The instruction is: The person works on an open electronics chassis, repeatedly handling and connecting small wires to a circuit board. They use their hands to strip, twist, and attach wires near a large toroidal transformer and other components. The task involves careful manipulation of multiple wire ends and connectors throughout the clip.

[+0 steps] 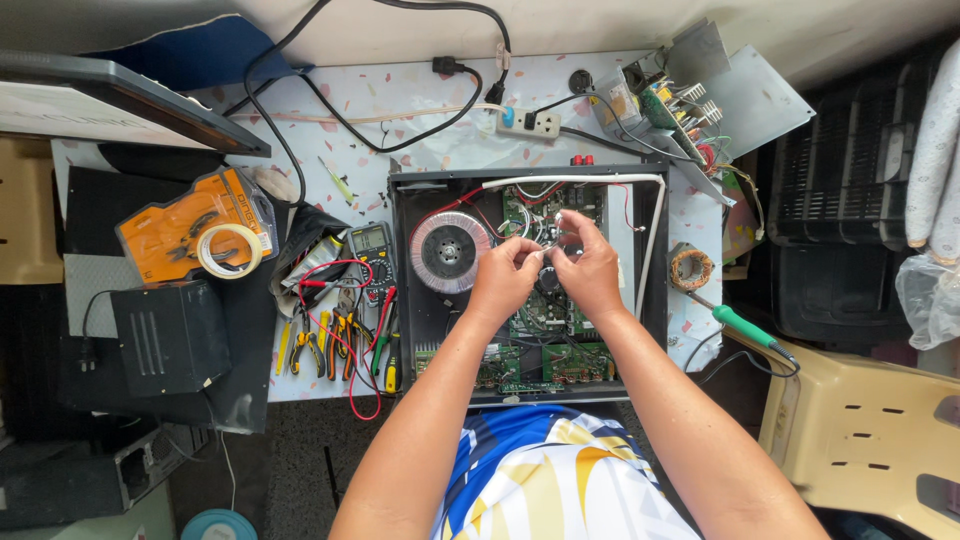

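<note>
Nearest the worktop's front edge, both forearms reached over the front wall of the open black metal amplifier chassis (400, 300), which sat at the middle of the pale speckled worktop (420, 110). Green circuit boards (545, 362) lay along the chassis's front edge.

Left hand (503, 280) and right hand (588, 270) were raised together over the chassis centre, almost touching. Fingers of both were narrowed to a pinch around a small pale part or wire end (553, 232); what it was exactly could not be told. It was held above the boards, just right of the round copper-wound toroidal transformer (450, 251) in the chassis's left half.

Left of the chassis, near the front edge: a row of yellow- and red-handled pliers and screwdrivers (335, 345), with red test leads looped over them. Behind these, a grey digital multimeter (372, 250).

Right of the chassis, a green-handled soldering iron (745, 328) lay off the worktop's right edge; a small copper coil (691, 268) sat behind it.

Further left, a roll of cream tape (229, 250) rested on an orange tool case (170, 235).

At the rear edge, a white power strip (530, 121) with black cables; at the rear right corner, a tilted grey metal panel with circuit boards (700, 100).
</note>
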